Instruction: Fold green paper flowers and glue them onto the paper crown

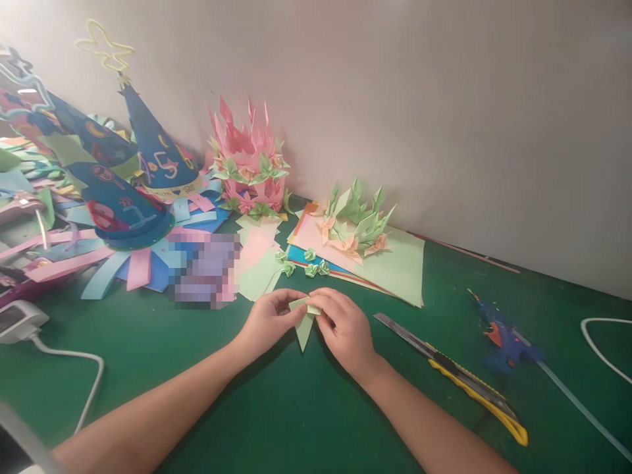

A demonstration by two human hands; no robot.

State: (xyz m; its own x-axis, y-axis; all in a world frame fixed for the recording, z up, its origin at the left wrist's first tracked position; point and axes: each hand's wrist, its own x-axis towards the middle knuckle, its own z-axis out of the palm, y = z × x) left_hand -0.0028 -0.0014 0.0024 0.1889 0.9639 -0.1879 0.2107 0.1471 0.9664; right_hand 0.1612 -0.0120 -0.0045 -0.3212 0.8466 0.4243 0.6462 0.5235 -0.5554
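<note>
A light green piece of paper [303,333], partly folded, is pinched between both hands over the green table. Its pointed end faces down toward me. My left hand [273,319] grips the paper's left side with thumb and fingers. On the other side, my right hand [344,329] is closed on the upper right part, near a small folded flap. The fingers cover much of the top edge. Just beyond the hands lie several small green paper roses [311,270]. Behind them a green paper crown with peach flowers [356,220] rests on stacked coloured sheets [402,270].
To the right are a yellow utility knife [454,375], its blade out, and a blue glue gun [511,345]. Blue cone hats [158,151], a pink paper crown [249,158] and paper strips crowd the left. A white cable [101,368] runs at left; a wall stands behind.
</note>
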